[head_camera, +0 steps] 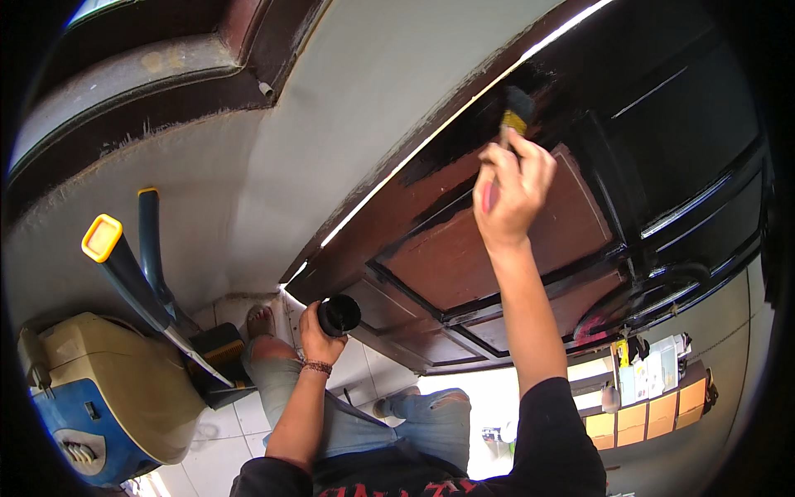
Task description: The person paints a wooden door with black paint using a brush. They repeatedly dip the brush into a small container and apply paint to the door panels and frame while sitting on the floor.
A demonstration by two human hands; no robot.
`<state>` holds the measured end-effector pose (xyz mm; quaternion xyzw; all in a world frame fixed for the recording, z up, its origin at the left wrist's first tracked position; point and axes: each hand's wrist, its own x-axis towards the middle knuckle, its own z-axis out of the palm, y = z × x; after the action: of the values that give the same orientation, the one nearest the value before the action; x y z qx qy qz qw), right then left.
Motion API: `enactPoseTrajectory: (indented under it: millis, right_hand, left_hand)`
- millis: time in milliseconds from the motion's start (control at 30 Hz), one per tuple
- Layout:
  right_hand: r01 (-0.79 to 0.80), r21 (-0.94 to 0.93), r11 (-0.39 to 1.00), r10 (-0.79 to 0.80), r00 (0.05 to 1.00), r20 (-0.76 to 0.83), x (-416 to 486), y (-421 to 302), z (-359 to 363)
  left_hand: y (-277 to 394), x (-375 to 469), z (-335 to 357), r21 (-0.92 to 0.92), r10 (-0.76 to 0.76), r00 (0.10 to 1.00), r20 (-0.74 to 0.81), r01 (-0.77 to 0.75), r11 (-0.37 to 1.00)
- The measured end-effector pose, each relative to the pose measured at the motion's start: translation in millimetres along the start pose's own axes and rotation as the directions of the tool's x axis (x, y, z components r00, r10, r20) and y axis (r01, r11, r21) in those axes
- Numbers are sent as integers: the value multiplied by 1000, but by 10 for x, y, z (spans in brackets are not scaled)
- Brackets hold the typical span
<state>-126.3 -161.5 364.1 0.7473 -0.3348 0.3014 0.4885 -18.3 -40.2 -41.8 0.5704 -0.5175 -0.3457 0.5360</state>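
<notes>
My right hand point(514, 192) grips the handle of a paintbrush point(515, 118), its dark bristles against the upper edge area of a panelled wooden door point(534, 242). Glossy black paint covers the door's right side and several mouldings, while reddish-brown wood shows on the middle panels and along part of the left edge. Low down beside the door's bottom corner, my left hand point(320, 335) holds a black cup point(339, 315), its opening facing up towards me. The cup's inside is dark, and how full it is cannot be told.
Left of my legs stands a beige and blue machine point(124, 397). Near it, a broom and dustpan point(214, 348) have long dark handles with yellow ends. A grey wall point(261, 186) borders the door frame. Storage boxes point(661, 410) sit on the right, beyond the door.
</notes>
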Motion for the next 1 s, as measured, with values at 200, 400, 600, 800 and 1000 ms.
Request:
enactPoseTrajectory:
  millis: [200,400,600,800,1000]
  right_hand:
    - [-45,196,980,-33,926,377,-1166,-589,471]
    - [-295,484,824,-96,770,631,-1440,-1065,434]
    - [-383,465,798,211,901,380,-394,-189,155]
    - [-80,107,991,74,996,55,-314,-352,92]
    - [-206,363,909,-35,828,560,-1561,-1018,585]
  left_hand:
    - [59,4,21,-43,-53,999,1,53,998]
    - [-64,-5,35,2,-27,997,-70,27,1000]
    - [-32,1,34,-64,-62,997,-46,59,996]
    - [38,28,-25,-24,-45,996,-72,43,999]
    - [-13,2,25,-60,-73,995,-69,69,996]
